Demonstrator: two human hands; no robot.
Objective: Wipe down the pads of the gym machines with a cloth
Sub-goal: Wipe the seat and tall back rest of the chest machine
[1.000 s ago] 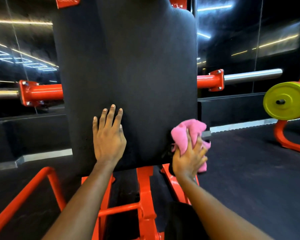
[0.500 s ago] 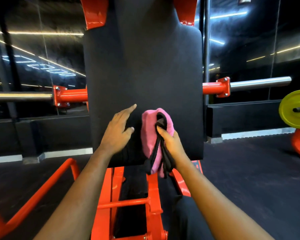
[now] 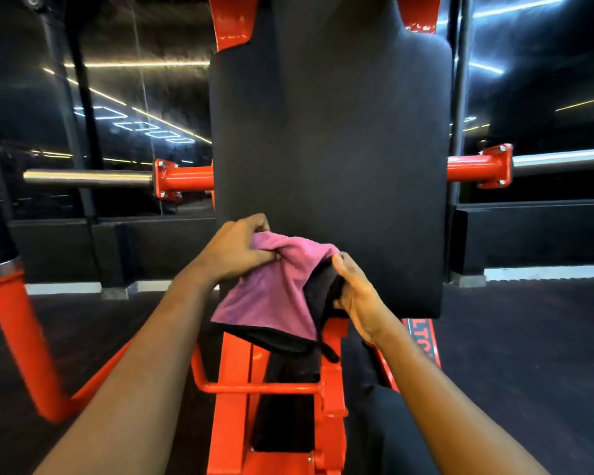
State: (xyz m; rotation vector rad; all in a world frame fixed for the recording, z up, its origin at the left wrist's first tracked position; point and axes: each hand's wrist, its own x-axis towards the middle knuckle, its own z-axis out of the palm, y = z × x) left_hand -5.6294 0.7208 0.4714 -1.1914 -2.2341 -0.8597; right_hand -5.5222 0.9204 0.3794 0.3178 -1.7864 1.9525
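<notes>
Black upright pad (image 3: 330, 159) fills centre, on orange frame (image 3: 230, 399). Pink cloth (image 3: 271, 289) with black underside hangs at pad's 6 o'clock edge. Left hand (image 3: 234, 250) fingers curled, pinching cloth's 10 o'clock corner; right hand (image 3: 357, 293) gripping its 3 o'clock side.

Left arm (image 3: 144, 354): our bare forearm reaches up from the lower left.
Left hand (image 3: 234, 250): knuckles up, fingers curled, pinching the top edge of the cloth (image 3: 271, 296).
Right arm (image 3: 426, 389): our forearm comes in from the lower right.
Right hand (image 3: 357, 296): thumb on top, gripping the cloth's other side; its fingers seem tucked underneath, hidden from us.
Spacing: our hands are near each other, not touching.
</notes>
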